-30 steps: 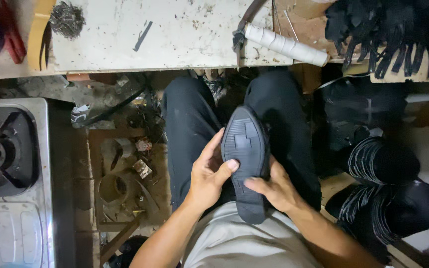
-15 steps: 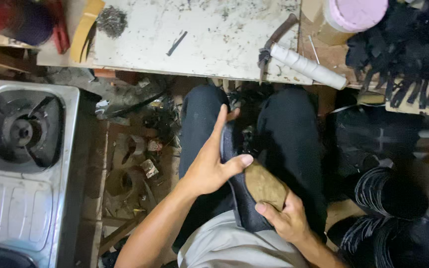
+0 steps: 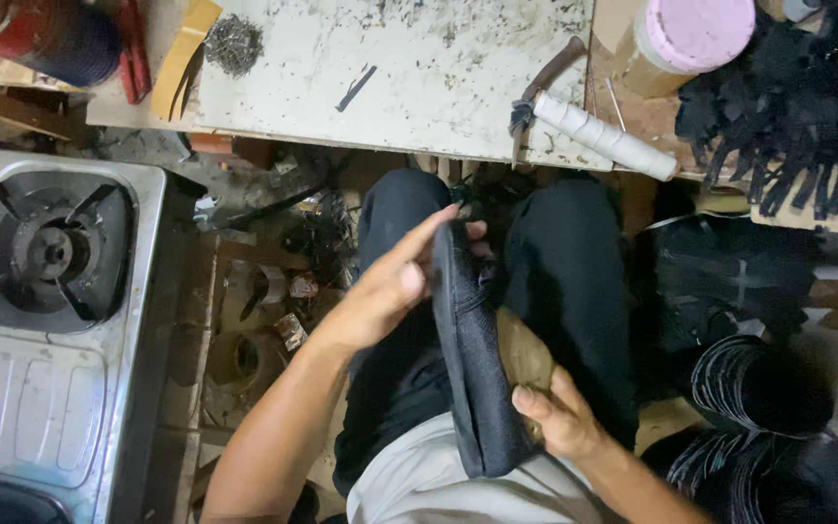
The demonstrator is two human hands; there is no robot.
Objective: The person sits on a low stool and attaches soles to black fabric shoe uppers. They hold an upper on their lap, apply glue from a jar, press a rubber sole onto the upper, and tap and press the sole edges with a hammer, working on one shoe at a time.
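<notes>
A black shoe sole (image 3: 472, 369) stands on its edge over my lap, between my two knees in dark trousers. My left hand (image 3: 390, 281) presses flat against its left face, fingers stretched toward the toe end. My right hand (image 3: 555, 417) grips the heel end from the right, along with a brown wooden form (image 3: 524, 354) that lies against the sole's other side.
A stained white worktop (image 3: 409, 68) runs across the top, with a hammer with a white-wrapped handle (image 3: 598, 131), a pile of small nails (image 3: 233, 44) and a pink-lidded tub (image 3: 695, 34). A gas stove (image 3: 46, 291) sits left. Stacks of black soles (image 3: 758, 388) lie right.
The sole was lying flat with its tread up; it has been turned onto its edge. My left hand slid up along its side, and the brown form came into sight.
</notes>
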